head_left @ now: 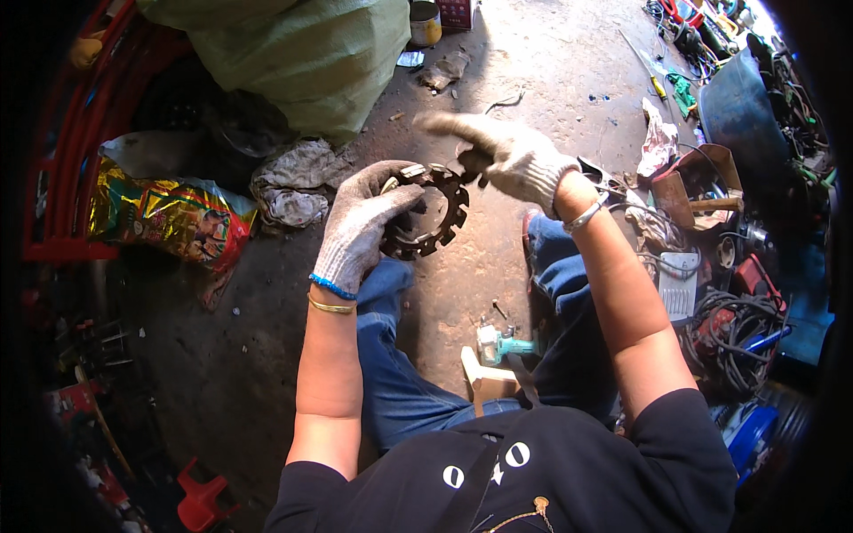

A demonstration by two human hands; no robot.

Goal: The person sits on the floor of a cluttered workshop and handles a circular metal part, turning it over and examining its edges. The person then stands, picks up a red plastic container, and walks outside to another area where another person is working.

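Teal handheld tool (514,346) on concrete floor (444,298) between legs. Black notched metal-looking ring (457,218) raised above, left gloved hand (358,213) fingers clamped on rim. Right gloved hand (515,158) beside, index extended, can't tell grip. Crumpled grey cloth (298,188), shiny gold-red bag (169,213) left; pale-green woven sack (306,62) beyond.

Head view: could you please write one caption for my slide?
Gloved left hand holds a dark notched ring above a littered floor, the gloved right hand close beside it.

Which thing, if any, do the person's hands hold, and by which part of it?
The left hand holds a dark notched ring by its left side, thumb reaching over the opening. Whether the right hand holds anything cannot be told.
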